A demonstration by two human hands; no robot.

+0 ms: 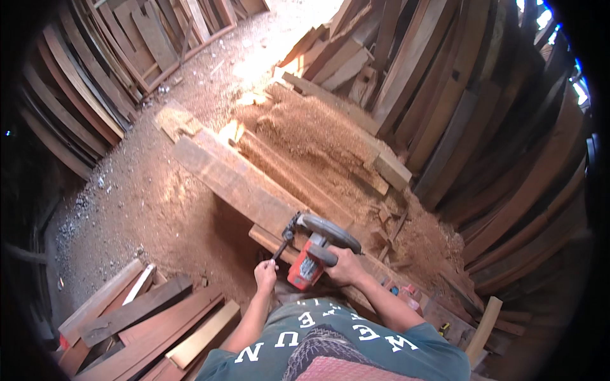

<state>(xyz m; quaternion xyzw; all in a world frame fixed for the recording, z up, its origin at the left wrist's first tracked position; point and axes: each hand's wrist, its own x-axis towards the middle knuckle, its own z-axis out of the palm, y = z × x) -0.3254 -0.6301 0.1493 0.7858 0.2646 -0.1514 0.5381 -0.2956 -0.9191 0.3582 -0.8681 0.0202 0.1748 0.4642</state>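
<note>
Clock centre: red-and-grey circular saw [307,267], mid-view just low of centre; 12 = top of view.
T-shirt: 6 o'clock, nearest, dark green [279,320], white lettering; pink-and-dark patterned cloth [346,368] at the bottom edge.
Left hand [265,277]: 8 o'clock, just beside the saw; fingers closed, pinching the lower end of a thin dark rod [279,250].
Rod: runs up toward 1 o'clock to a dark metal bracket [290,231] at the saw's left side.
Right hand [346,267]: 4 o'clock, wrapped around the saw's handle; fingertips partly hidden.
Saw: over the near end of a thick board; base contact hidden. Curved grey blade guard [333,230] on its far side.
Board [232,185]: stretches out to 10 o'clock; second timber [244,164] along its far edge.
Small stuff: 4 o'clock, yellow-and-black item [445,329], too small to identify; pale wood strip [484,330] beyond it.
Loose plank pile [171,317]: 8 o'clock, well apart from the saw.
Sawdust heap [311,127]: 12 o'clock, past the boards.
Leaning planks: tall row [438,95] from 1 to 3 o'clock; another row [82,95] at 10.
</note>
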